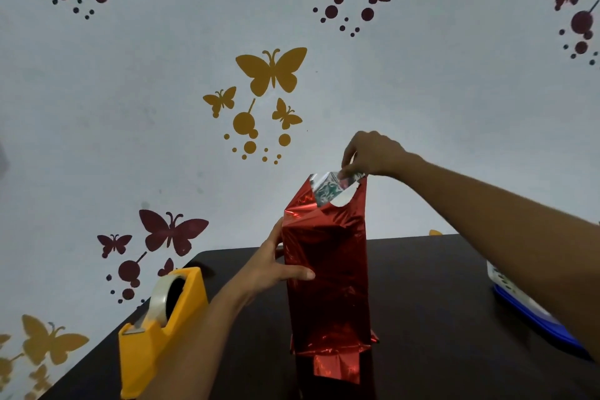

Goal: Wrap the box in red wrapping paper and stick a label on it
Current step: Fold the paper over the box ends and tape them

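Note:
A tall box [328, 276] covered in shiny red wrapping paper stands upright on the dark table [431, 302]. My left hand [276, 266] grips its left side at mid height, thumb across the front. My right hand [370, 153] pinches the loose paper flap [334, 188] at the top, whose silver underside shows. Red paper flaps stick out at the box's bottom end. No label can be seen.
A yellow tape dispenser [162, 331] with a roll of clear tape stands on the table's left. A blue and white object [532, 315] lies at the right, partly behind my right forearm. A wall with butterfly stickers rises behind the table.

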### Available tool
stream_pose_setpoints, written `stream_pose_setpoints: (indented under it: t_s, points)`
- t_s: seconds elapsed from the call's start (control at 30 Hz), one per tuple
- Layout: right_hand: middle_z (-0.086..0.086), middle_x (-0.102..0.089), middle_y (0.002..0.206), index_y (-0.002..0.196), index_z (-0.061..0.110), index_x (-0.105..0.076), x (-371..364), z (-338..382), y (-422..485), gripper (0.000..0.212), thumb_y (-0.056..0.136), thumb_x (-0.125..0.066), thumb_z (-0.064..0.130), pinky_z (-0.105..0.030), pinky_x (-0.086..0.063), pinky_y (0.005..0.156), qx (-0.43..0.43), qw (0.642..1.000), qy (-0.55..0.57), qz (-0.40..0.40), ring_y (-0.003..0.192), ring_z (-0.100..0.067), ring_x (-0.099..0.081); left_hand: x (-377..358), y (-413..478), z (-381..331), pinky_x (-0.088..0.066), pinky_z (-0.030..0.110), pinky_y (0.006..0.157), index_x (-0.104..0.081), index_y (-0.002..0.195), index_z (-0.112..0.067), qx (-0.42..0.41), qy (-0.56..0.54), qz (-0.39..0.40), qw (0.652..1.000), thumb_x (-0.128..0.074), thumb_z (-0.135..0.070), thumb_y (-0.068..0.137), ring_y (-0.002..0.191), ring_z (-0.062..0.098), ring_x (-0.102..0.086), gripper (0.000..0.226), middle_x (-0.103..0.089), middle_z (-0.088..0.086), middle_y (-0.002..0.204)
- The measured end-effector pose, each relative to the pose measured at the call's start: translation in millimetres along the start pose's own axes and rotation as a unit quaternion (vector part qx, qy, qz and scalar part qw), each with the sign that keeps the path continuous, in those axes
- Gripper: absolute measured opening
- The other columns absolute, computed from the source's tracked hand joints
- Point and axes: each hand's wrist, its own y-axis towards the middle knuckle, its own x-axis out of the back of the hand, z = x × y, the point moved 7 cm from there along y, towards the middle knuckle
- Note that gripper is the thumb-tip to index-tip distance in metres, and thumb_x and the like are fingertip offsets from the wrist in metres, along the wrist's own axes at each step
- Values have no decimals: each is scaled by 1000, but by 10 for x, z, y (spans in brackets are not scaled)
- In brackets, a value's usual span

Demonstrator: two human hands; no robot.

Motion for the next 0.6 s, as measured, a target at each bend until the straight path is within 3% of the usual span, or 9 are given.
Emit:
stream_pose_setpoints:
  t_s: [0.07, 0.1, 0.17, 0.2, 0.3, 0.4, 0.47, 0.6]
  points:
    - [-5, -70, 68, 71, 10, -71, 107, 62, 15, 4, 74, -75, 10, -25, -46, 54, 37, 986, 152, -63, 56, -16, -63, 16, -6, 1, -43, 22, 91, -23, 138, -41, 3, 0, -6, 1000, -83, -24, 60, 125, 13, -41, 100, -41, -9, 137]
    - [-2, -68, 61, 68, 10, -69, 235, 58, -3, 10, 75, -72, 4, -24, -49, 50, 33, 957, 270, -101, 48, -14, -62, 22, 0, 2, -44, 19, 87, -23, 139, -40, 4, 0, -9, 1000, -83, -22, 62, 124, 13, -41, 100, -41, -8, 137]
    - [0, -69, 62, 68, 13, -67, 547, -58, -89, 13, 81, -70, 11, -22, -50, 49, 24, 861, 465, -202, 45, -14, -62, 25, 3, -9, -45, 15, 79, -24, 140, -38, 3, -2, -12, 1000, -83, -15, 67, 123, 13, -42, 97, -41, -7, 137]
    - [-1, -70, 68, 71, 14, -66, 635, -131, -145, 14, 83, -70, 20, -22, -51, 51, 16, 834, 503, -227, 48, -14, -63, 24, 11, -22, -46, 14, 75, -25, 139, -39, 1, -4, -13, 1000, -82, -12, 69, 121, 12, -43, 94, -41, -7, 136]
    - [-1, -72, 82, 78, 17, -66, 333, -428, -320, 22, 85, -65, 38, -26, -52, 68, -35, 838, 515, -178, 60, -10, -68, 20, 9, 0, -50, 15, 69, -27, 139, -39, 8, -17, -14, 1000, -81, -9, 69, 117, 11, -47, 93, -43, -6, 136]
    - [-6, -72, 98, 84, 17, -68, -379, -688, -622, 17, 88, -61, 32, -33, -49, 85, -93, 853, 507, -83, 85, -15, -68, 21, 16, 23, -52, 19, 74, -26, 142, -37, 13, -28, -15, 999, -82, -10, 68, 118, 12, -48, 96, -44, -4, 137]
    - [1, -71, 101, 88, 19, -70, -707, -690, -757, 10, 87, -62, 25, -35, -47, 91, -84, 850, 519, -49, 101, -13, -64, 23, 20, 39, -52, 20, 76, -27, 142, -37, 14, -30, -17, 999, -82, -11, 67, 120, 13, -48, 97, -44, -4, 137]
    - [15, -71, 92, 91, 26, -71, -913, -507, -744, 11, 86, -64, 20, -34, -48, 91, -63, 806, 587, -52, 96, 0, -62, 27, 18, 45, -50, 22, 77, -28, 138, -41, 18, -31, -11, 999, -85, -15, 64, 119, 13, -46, 97, -44, -4, 136]
